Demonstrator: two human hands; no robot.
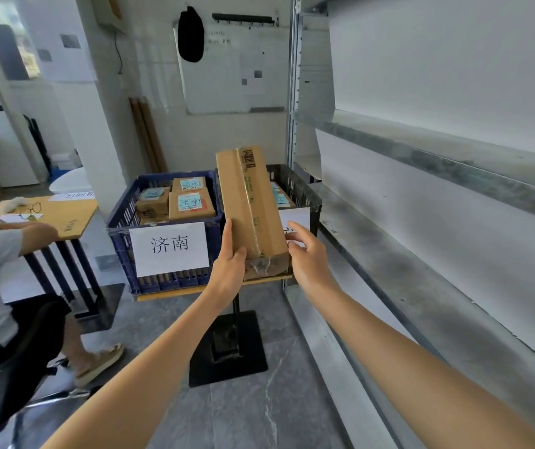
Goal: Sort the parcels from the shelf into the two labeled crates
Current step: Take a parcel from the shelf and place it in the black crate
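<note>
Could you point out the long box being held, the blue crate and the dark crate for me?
Long cardboard parcel (249, 205): head view, on its taped top face.
Blue crate (120, 218): head view, on its left side wall.
Dark crate (305, 189): head view, on its right rim.

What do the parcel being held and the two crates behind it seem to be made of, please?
Parcel: brown corrugated cardboard, matte, with glossy clear tape along its seam and end. Blue crate and dark crate: likely moulded plastic, judging by their slotted lattice walls and slight sheen.
</note>
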